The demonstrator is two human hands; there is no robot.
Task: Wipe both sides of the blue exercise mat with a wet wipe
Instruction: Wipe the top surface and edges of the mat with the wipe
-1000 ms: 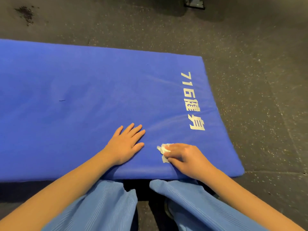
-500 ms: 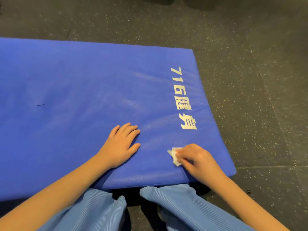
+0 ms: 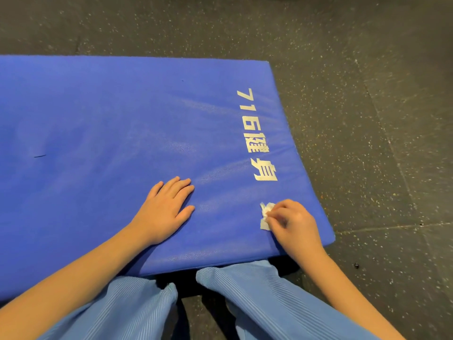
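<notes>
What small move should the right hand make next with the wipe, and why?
Probably slide the wet wipe away from the body, toward the white lettering. The right hand pinches it at the near right corner of the blue mat, the left hand rests flat on the mat, and most of the surface lies farther out.

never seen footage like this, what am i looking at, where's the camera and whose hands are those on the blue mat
There is no machine here. This is one picture from a camera worn on a person's head, looking forward and down, so the hands are that person's own. A blue exercise mat with white lettering lies on a dark speckled floor. The left hand rests flat on the mat, fingers straight. The right hand pinches a crumpled white wet wipe against the mat near its right end. The light blue fabric at the bottom is the person's trouser legs.
</notes>
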